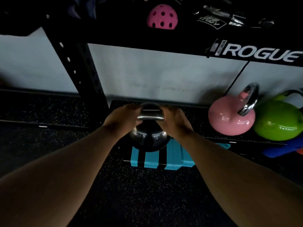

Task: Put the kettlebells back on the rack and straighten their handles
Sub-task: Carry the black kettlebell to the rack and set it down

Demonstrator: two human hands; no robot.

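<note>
"ROGUE" in large white capitals on the black rack crossbeam [255, 52]; small vertical "MONSTER" label [219, 47] just left of it. Patch lettering above illegible.

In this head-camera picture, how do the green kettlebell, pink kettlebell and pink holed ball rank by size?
1. green kettlebell, though the frame edge cuts it off
2. pink kettlebell, close behind
3. pink holed ball, smallest, but it sits farther off, so true size is unsure

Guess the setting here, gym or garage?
Most likely a gym, possibly a home one. A black rack marked ROGUE stands against the wall, pink kettlebell and green kettlebell sit on its low shelf, and the floor is speckled black rubber. Both hands grip a dark kettlebell.
</note>
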